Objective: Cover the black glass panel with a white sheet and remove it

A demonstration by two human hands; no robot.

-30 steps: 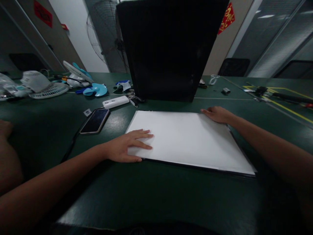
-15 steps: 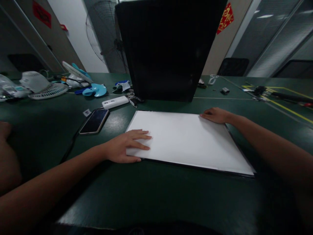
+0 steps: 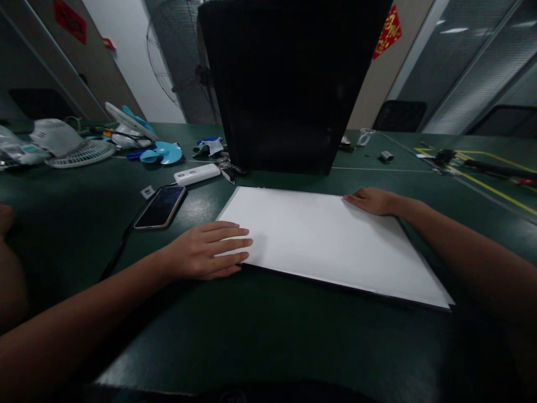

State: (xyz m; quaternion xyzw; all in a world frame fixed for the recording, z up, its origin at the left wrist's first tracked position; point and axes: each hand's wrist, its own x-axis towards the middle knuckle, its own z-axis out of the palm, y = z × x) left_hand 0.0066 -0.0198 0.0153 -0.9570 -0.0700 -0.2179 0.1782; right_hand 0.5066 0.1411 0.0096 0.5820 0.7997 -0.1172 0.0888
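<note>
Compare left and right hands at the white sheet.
The left hand is over the left end of the white sheet; the right hand is at its far right corner. The left hand's fingers are extended; the right hand's look more bent. Both are bare.

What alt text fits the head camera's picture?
A person's left hand rests on the left end of a white sheet on a table, the right hand at the sheet's far right corner. A phone lies left; a black panel stands beyond.
</note>
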